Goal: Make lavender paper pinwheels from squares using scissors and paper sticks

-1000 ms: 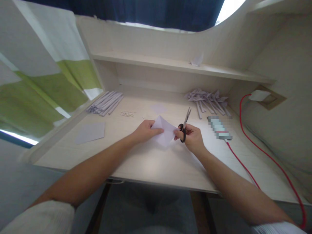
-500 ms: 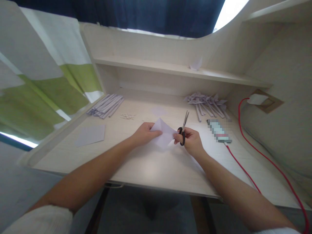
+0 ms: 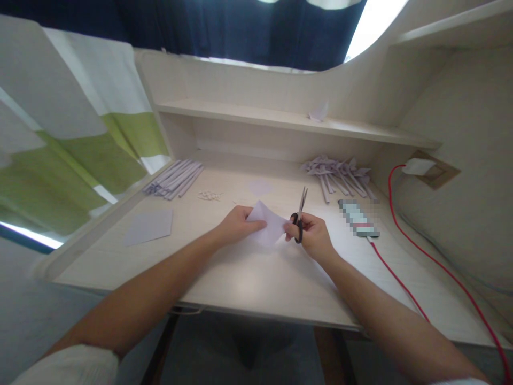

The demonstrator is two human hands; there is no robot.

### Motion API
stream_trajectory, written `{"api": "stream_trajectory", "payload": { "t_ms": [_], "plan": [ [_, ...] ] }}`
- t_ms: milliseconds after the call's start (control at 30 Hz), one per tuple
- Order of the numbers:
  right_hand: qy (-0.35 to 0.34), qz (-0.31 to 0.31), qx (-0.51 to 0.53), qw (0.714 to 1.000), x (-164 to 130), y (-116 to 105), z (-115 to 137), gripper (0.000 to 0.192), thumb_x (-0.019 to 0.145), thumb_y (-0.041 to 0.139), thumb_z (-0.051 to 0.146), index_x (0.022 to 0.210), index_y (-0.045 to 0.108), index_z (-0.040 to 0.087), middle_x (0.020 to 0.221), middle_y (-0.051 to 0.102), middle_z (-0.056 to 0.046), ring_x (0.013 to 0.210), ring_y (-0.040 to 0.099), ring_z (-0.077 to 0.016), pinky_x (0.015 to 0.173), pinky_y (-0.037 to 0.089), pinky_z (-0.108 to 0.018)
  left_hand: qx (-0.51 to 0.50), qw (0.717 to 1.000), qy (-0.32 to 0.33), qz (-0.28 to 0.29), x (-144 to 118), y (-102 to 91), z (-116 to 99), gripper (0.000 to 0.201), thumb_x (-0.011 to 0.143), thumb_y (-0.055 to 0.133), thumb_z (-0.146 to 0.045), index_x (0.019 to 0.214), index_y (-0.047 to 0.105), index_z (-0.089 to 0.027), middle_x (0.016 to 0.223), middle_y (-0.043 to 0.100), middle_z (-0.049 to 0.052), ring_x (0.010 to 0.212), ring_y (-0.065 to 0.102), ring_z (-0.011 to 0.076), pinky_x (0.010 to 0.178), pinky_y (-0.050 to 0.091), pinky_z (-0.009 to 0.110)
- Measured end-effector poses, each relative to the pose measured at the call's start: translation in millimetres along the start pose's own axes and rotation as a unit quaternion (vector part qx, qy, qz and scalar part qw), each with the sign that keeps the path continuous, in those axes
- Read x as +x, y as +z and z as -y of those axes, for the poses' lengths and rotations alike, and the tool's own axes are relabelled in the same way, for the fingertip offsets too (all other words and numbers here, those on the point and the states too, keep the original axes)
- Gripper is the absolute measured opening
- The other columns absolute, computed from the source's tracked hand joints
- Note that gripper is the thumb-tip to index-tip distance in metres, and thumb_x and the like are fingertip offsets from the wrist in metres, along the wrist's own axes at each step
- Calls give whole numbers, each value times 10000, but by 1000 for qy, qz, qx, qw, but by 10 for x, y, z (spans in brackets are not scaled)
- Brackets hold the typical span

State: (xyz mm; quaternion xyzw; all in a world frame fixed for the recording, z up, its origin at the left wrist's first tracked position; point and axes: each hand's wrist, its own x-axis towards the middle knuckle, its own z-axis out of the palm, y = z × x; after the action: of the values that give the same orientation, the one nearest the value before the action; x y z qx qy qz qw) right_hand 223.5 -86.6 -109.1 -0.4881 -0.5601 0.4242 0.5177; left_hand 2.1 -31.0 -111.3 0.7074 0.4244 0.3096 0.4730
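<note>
- Left hand [image 3: 236, 223]: fingers pinch the left edge of the paper sheet [image 3: 266, 227], held just above the desk [image 3: 248, 278].
- Right hand [image 3: 312, 235]: closed around the scissors [image 3: 300, 211], blades up, fingertips touching the sheet's right edge.
- Sheet: light, limp, easily creased; grip at opposite edges, lightly taut.
- Scissors: rigid; hold by handles.

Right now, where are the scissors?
In the head view, the scissors are right of centre on the desk, in the right hand, blades pointing up, beside the paper sheet that the left hand holds.
</note>
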Motion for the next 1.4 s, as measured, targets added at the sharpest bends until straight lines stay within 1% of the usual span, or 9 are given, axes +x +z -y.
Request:
{"api": "stream_trajectory", "payload": {
  "t_ms": [333,500,800,900,967,1100,1200,1300,1400],
  "plan": [
    [-2,5,8,1000,5,-11,-27,215,678,802,295,710,635,163,557,647,6,509,578,-129,524,439,-245,11,1000,13,-10,-15,-8,-24,257,756,690,-334,859,753,-107,787,732,54,695,672,179,579,478,225],
    [-1,8,8,1000,6,-14,-27,201,689,797,288,713,643,161,556,652,3,519,581,-130,537,441,-246,-8,1000,3,-12,-19,-5,-43,273,752,694,-342,872,754,-105,801,737,60,704,680,188,589,489,237],
    [3,10,4,1000,15,-15,-44,204,680,801,291,712,652,155,613,681,-15,525,596,-129,539,453,-250,-14,999,3,-41,-16,-23,-61,291,730,705,-358,852,758,-99,754,721,52,668,664,183,571,474,237],
    [2,13,-7,1000,14,-11,-32,193,690,788,296,705,662,151,618,683,-16,532,599,-129,547,454,-251,-7,998,7,-63,-17,-28,-62,276,722,713,-360,831,756,-110,753,720,49,661,660,182,553,468,232],
    [17,17,-15,1000,11,-3,-13,196,689,787,302,703,670,147,607,678,-17,532,597,-130,544,447,-251,-12,996,13,-82,-15,-39,-65,270,718,721,-360,832,756,-117,754,722,47,663,658,182,552,472,232],
    [53,47,-35,997,11,13,3,208,670,798,307,713,684,139,589,658,-14,544,586,-130,538,421,-247,-40,991,37,-126,18,-89,-34,307,704,752,-380,875,761,-125,781,733,48,665,658,179,575,491,242],
    [84,92,-51,991,24,-3,-22,226,668,799,320,752,698,137,599,641,-5,552,568,-126,538,407,-247,-73,985,42,-149,45,-132,0,347,695,771,-411,879,761,-118,777,734,55,643,654,177,567,494,248],
    [106,136,-75,982,46,-69,-23,257,688,793,352,804,716,135,625,629,-2,557,542,-119,542,398,-250,-102,982,46,-155,45,-153,-1,357,692,784,-415,877,762,-111,768,735,58,626,652,174,559,492,247],
    [115,152,-121,974,68,-187,54,314,705,792,400,866,730,138,661,624,-5,581,520,-116,553,384,-250,-124,978,52,-157,29,-151,-28,336,684,798,-400,849,764,-109,749,734,56,611,644,163,562,492,243]
  ]
}}
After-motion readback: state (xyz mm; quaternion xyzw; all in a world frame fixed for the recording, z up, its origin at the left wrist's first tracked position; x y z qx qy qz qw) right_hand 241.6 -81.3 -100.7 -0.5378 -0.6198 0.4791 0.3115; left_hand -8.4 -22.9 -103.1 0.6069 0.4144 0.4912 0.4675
